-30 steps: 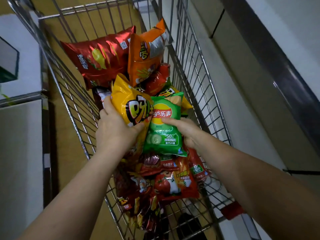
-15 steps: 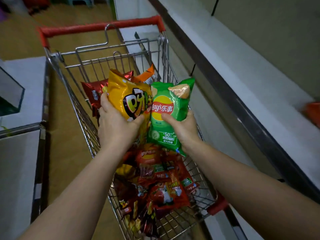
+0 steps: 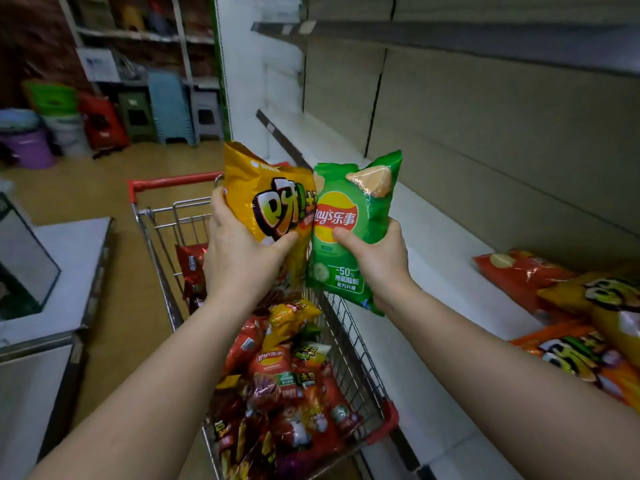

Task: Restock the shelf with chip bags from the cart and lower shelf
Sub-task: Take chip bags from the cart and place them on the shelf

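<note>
**Both hands loaded, bags up between cart and shelf**

Currently each hand carries one chip bag, both raised above the cart [image 3: 349,344] and close to the white shelf [image 3: 433,258] on the person's right. Left hand [image 3: 239,258] grips the yellow bag [image 3: 263,188] at its lower half, thumb on the front face, fingers wrapped behind. Right hand [image 3: 377,261] grips the green bag [image 3: 360,209] the same way, thumb on the logo, fingers behind. The two bags are touching edge to edge, both upright, labels facing the camera.

Why held like this, as a judgement: a grip low on the bag keeps the top free and the print readable, so each bag can be set down face-out without re-gripping. One bag per hand saves a trip. Grip looks light, pinching the air-filled foil rather than crushing it, which suits fragile chips.

Cart sits just beside the shelf edge, red handle [image 3: 173,181] at the far end, basket still holding a pile of red, orange and yellow bags [image 3: 287,375], so plenty is left to move. Shelf board near the hands is bare; further right a few bags [image 3: 554,306] already lie flat on it, one red, others yellow and orange. Upper shelf [image 3: 450,39] shows no stock in view.

Step in hand: carry phase, placement not yet done. Next move likely calls for swinging both bags right over the board.

Risk: slippery foil could slide from a loose pinch; bags may topple if stood upright unsupported.
</note>
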A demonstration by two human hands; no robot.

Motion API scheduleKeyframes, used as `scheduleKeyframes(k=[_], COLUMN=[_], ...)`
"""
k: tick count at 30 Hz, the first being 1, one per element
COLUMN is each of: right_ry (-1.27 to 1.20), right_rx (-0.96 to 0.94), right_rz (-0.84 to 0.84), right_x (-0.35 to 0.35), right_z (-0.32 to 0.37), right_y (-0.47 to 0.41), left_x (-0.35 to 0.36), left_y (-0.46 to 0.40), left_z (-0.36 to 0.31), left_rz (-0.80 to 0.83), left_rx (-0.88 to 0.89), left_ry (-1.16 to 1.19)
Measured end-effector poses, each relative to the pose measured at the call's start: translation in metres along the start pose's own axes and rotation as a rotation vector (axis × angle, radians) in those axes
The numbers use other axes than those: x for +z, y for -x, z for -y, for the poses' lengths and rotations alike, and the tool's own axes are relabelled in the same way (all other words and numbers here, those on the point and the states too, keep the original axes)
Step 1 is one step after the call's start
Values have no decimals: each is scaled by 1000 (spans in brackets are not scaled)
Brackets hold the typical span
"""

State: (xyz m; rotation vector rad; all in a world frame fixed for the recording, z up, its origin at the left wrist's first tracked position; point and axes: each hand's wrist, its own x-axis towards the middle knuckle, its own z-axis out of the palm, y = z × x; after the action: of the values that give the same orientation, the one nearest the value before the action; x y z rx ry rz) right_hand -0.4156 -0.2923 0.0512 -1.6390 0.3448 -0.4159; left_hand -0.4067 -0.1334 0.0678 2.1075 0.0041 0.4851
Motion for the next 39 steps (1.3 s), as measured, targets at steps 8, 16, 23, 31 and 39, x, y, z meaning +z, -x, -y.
scheduleKeyframes(k=[8,16,23,31,39], right_ry=[4,43,69,136,197], right_rx=[-147,-270,-355,-352,-350], right_rz=[-111,-279,-509,-810,-1095], right_x=[-67,-111,-134,-164,-199], right_z=[74,133,181,215,231], right_y=[52,86,122,187,282], left_x=[-33,-45,-52,-54,-49], left_y=[35,34,17,37,109], left_z=[-74,-132,-175,-223,-275], left_rz=[-2,102,305,585,865], left_rx=[173,326,485,624,724], left_ry=[111,318,513,716,859])
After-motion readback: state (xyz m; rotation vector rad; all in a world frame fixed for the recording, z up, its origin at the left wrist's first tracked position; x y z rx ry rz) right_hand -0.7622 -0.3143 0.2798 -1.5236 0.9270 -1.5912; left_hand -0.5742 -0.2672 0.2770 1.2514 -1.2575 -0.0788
